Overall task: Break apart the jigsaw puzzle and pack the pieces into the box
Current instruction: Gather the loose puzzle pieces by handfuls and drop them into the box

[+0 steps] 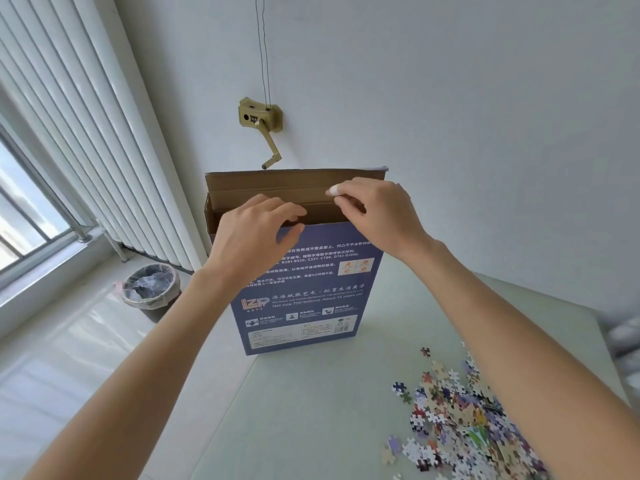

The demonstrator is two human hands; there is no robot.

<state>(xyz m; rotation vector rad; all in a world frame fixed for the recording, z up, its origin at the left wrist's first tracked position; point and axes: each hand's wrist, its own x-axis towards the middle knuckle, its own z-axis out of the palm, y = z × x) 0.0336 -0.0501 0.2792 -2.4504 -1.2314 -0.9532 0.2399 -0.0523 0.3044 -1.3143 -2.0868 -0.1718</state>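
A tall blue puzzle box (304, 292) stands upright on the pale green table (311, 410), its brown top flap (294, 183) raised behind the opening. My left hand (252, 233) rests at the box's front top edge, fingers curled over the rim of the opening. My right hand (377, 209) is at the opening's right side, thumb and forefinger pinched on the folded inner cardboard flap. A heap of loose jigsaw pieces (457, 417) lies on the table at the lower right, partly hidden by my right forearm.
A lined waste bin (152, 289) stands on the floor to the left, below white vertical blinds (86, 133) and a window. A brass hand crank (263, 126) is fixed on the wall behind the box. The table's left edge runs beside the box.
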